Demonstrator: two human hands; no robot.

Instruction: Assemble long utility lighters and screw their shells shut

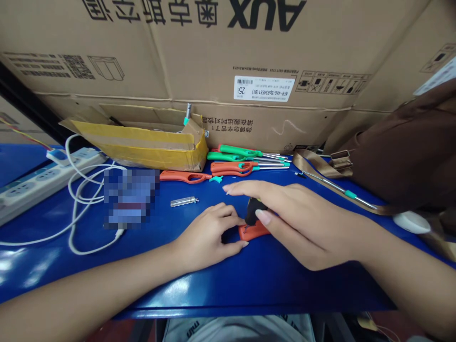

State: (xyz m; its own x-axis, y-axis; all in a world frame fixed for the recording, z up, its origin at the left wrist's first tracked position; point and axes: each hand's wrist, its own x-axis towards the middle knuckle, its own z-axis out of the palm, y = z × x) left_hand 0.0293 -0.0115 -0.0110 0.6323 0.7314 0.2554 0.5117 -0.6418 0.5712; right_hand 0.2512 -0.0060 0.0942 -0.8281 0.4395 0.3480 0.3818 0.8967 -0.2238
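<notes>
My left hand (212,232) pinches the left end of an orange lighter handle piece (252,232) lying on the blue table. Over that piece, my right hand (302,218) is closed around a black-handled screwdriver (253,211), its lower end down against the orange plastic. The palm hides most of the tool, and the right part of the orange piece is also covered. Left of my hands lies a small clear fuel tank (184,202). Behind it rests an orange lighter shell (185,176) with a teal trigger (216,179) at its end.
Green (237,152) and orange lighters (231,168) with metal nozzles lie at the back. A yellow-taped cardboard box (153,147) stands behind. A white power strip (46,178), cables and a blurred phone (131,199) are left. A loose metal rod (331,185) and brown bag (402,142) are right.
</notes>
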